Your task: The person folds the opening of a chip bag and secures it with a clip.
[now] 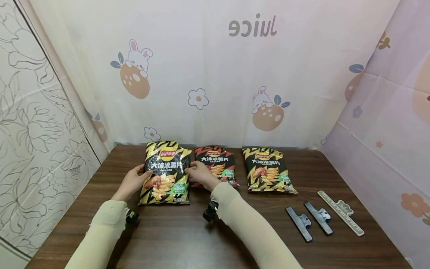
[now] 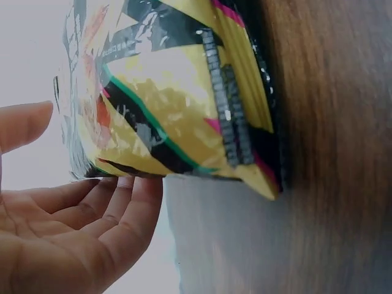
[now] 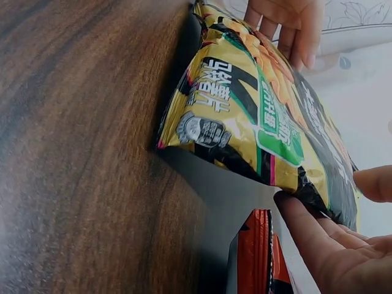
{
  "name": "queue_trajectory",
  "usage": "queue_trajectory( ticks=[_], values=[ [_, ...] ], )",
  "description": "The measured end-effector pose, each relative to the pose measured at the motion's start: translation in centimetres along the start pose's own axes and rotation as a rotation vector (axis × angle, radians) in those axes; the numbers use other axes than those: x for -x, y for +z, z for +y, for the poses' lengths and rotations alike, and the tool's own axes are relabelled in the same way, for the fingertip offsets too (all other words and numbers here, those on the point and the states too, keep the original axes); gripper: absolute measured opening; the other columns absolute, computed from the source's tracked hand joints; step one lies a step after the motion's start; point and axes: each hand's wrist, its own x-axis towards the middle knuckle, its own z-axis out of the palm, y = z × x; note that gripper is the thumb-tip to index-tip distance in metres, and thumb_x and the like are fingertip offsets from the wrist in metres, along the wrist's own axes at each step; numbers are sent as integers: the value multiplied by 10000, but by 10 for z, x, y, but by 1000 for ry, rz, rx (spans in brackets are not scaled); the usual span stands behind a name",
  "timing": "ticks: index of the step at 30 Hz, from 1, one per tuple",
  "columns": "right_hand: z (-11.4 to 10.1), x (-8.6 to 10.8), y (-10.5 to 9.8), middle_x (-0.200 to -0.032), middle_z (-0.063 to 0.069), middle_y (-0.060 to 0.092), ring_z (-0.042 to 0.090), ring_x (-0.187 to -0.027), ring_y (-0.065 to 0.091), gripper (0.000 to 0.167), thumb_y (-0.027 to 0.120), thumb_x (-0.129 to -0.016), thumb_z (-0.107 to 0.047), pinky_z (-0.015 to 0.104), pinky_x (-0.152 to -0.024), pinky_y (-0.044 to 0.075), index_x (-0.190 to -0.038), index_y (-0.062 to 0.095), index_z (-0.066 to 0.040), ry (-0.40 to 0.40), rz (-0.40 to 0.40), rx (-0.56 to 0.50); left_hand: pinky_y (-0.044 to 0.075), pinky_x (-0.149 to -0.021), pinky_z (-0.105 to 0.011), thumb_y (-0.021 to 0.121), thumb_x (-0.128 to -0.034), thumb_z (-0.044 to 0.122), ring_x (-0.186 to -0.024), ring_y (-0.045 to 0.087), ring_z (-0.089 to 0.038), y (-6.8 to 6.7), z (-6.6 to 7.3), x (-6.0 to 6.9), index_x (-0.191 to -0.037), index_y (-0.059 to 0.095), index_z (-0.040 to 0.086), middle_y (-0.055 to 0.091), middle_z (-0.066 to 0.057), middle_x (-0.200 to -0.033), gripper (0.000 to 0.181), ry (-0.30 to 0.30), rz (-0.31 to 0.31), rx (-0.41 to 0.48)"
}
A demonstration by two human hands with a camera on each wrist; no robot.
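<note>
A yellow-and-black bag of potato chips stands tilted at the left of the table, its lower edge at or close to the tabletop. My left hand holds its left side, thumb towards the front and fingers along the side and behind. On the opposite side my right hand grips the bag in the same way, its fingers against the back edge. Just behind the right hand lies a red-and-black chip bag, partly hidden by that hand.
Another yellow-and-black chip bag lies further right. Two grey metal clips and a longer pale clip lie at the table's right. Printed curtains hang behind the brown wooden table.
</note>
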Motion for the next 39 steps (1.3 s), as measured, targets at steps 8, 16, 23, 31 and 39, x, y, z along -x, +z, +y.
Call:
queue_trajectory(
  ticks=[8, 16, 23, 31, 39],
  values=[
    [8, 5, -2, -1387, 220, 514, 309, -1131, 627, 548, 555, -1007, -195, 411, -902, 546, -1487, 349, -28, -59, 8, 6, 307, -1112, -595, 496, -1021, 395, -1416, 277, -470, 4, 1, 4, -1533, 191, -64, 277, -307, -1540, 752, -13, -5, -24],
    [12, 16, -7, -1326, 218, 569, 311, -1079, 649, 498, 565, -1000, -180, 424, -862, 563, -1443, 405, -15, -100, 45, 44, 329, -1095, -608, 486, -1012, 451, -1418, 257, -491, 7, 4, 9, -1544, 174, -42, 208, -309, -1571, 790, -28, -43, -44],
    [18, 28, -11, -1192, 153, 655, 232, -1001, 651, 449, 589, -988, -187, 402, -804, 565, -1392, 465, -38, -137, 128, 121, 403, -1054, -546, 514, -999, 462, -1355, 411, -419, 16, 3, 10, -1518, 273, -33, 379, -282, -1498, 756, 28, -41, 3],
    [22, 38, -18, -1170, 166, 651, 249, -1008, 649, 452, 587, -984, -135, 413, -806, 574, -1400, 449, -22, -169, 146, 66, 463, -972, -457, 534, -999, 429, -1259, 507, -350, 23, 8, 12, -1482, 365, -6, 490, -244, -1425, 671, 72, -33, 20],
    [27, 46, -30, -1122, 152, 649, 221, -974, 648, 439, 598, -973, -112, 432, -811, 570, -1381, 467, -19, -191, 152, 48, 504, -765, -286, 570, -991, 382, -1026, 596, -208, 33, 11, 13, -1440, 422, -3, 595, -196, -1274, 609, 85, -49, 75]
  ],
)
